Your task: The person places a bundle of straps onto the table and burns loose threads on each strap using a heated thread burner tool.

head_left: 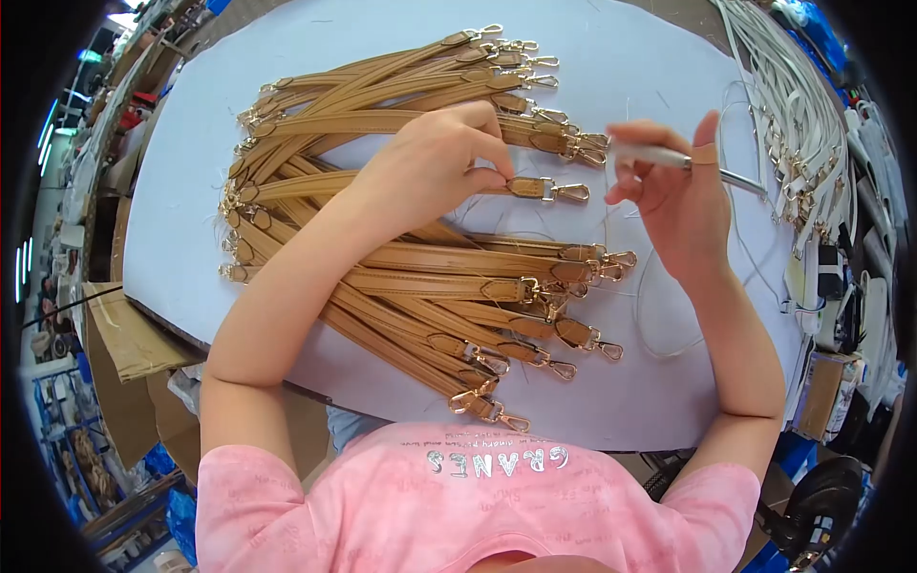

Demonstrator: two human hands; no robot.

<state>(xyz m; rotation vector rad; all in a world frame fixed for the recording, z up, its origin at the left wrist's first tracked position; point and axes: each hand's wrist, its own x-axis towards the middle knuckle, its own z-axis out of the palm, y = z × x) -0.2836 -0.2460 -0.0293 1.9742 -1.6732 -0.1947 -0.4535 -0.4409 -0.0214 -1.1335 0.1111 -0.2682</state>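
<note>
Many tan straps [430, 258] with metal clasps lie in a fanned pile on the white table. My left hand [439, 158] reaches over the pile, its thumb and finger pinched on one tan strap [527, 186] just behind its end tab and clasp [571, 192]. To the right, my right hand [678, 191] is raised above the table, its fingers around a slim tool [650, 156] with a pale handle and a metal shaft pointing right. A thin thread [638, 325] loops on the table below that hand.
White straps [798, 105] with metal clasps hang over the table's right edge. A cardboard box [827, 393] stands at the lower right, above a black fan [826, 506]. Brown cardboard [134, 334] sits by the left edge of the white table [181, 191].
</note>
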